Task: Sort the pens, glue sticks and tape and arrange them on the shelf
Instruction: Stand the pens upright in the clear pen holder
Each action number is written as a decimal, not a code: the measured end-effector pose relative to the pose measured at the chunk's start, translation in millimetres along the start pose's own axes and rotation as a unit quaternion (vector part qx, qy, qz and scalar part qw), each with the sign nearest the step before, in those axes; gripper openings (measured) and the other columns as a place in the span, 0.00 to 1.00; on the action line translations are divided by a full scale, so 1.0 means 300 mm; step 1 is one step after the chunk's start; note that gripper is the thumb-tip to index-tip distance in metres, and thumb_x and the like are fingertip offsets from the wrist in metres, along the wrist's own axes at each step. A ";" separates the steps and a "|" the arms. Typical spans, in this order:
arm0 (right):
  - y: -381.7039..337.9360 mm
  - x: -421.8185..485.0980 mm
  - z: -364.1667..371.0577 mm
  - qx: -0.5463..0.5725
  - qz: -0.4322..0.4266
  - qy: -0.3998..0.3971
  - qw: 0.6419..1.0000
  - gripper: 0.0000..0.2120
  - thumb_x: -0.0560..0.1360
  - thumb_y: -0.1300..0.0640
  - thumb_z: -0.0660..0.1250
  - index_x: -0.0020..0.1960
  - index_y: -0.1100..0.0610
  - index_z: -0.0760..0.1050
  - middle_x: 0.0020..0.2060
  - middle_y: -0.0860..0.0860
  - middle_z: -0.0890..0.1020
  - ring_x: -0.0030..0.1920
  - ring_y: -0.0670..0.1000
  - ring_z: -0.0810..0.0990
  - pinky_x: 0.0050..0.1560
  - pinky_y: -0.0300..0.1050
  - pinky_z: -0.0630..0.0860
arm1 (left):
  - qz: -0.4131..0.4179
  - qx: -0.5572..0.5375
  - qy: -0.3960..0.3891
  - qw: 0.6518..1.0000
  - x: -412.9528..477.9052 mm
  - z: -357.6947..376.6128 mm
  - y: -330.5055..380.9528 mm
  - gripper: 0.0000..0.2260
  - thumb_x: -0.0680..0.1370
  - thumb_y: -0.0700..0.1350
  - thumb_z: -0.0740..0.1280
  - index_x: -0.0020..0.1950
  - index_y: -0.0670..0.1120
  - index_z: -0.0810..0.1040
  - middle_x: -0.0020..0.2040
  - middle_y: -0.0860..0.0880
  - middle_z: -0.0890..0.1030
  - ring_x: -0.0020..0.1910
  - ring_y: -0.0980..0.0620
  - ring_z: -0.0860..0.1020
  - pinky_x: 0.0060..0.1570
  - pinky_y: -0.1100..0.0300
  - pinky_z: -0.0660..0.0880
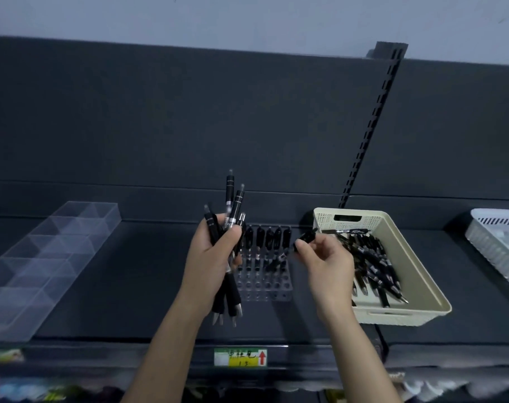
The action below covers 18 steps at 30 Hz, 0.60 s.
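Several black pens (233,210) are sitting bunched in the left hand (209,257), whose grip is wrapping round their middles. They are standing roughly upright, buttons up and tips pointing down toward the shelf (131,286). One more pen, the single pen (307,237), is being pinched in the grip of the right hand (326,263) between thumb and fingertips, with its body angling up and away toward the back panel.

Between the two hands and just beyond them, a clear rack (265,286) full of holes is standing on the shelf. A back row of pens (269,238) is already sticking up in it, and the nearer rows are looking unfilled. The coming move is turning on this, as I judge it: the single pen is hovering just right of the rack, the right hand is the nearer one, and the pen's long axis is needing a swing toward vertical, tip down, to meet a free hole.

Further right, a cream basket (422,286) is holding a loose heap of pens (372,266). A divided tray (44,257) is lying well apart at the left.
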State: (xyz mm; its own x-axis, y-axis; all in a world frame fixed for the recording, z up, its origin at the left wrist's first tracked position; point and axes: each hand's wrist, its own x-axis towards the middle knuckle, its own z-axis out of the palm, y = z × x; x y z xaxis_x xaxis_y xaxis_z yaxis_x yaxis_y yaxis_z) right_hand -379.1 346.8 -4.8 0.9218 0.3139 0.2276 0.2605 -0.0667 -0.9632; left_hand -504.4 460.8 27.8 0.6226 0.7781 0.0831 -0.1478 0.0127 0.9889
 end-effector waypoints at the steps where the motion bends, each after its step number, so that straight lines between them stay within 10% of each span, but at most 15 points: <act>1: -0.003 -0.010 0.020 -0.019 -0.007 -0.003 1.000 0.09 0.73 0.60 0.70 0.36 0.55 0.74 0.29 0.47 0.74 0.29 0.40 0.70 0.34 0.30 0.69 | -0.001 0.001 0.001 1.000 -0.001 -0.027 -0.003 0.03 0.79 0.43 0.65 0.51 0.50 0.76 0.36 0.51 0.73 0.30 0.56 0.73 0.33 0.62 0.74; 18: 0.003 -0.044 0.259 -0.204 -0.055 -0.067 0.975 0.07 0.73 0.57 0.71 0.42 0.62 0.78 0.32 0.50 0.79 0.36 0.50 0.77 0.38 0.38 0.70 | -0.081 -0.068 0.109 0.988 -0.029 -0.249 -0.120 0.04 0.79 0.43 0.65 0.53 0.48 0.74 0.37 0.48 0.74 0.27 0.54 0.72 0.29 0.62 0.71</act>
State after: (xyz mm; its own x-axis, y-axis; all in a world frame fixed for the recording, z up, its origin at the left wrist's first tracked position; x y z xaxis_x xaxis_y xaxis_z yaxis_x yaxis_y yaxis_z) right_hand -413.3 416.4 -19.8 0.8433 0.4597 0.2785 0.4730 -0.3885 -0.7908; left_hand -562.0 500.6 -17.6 0.4689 0.8753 -0.1185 -0.1700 0.2211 0.9603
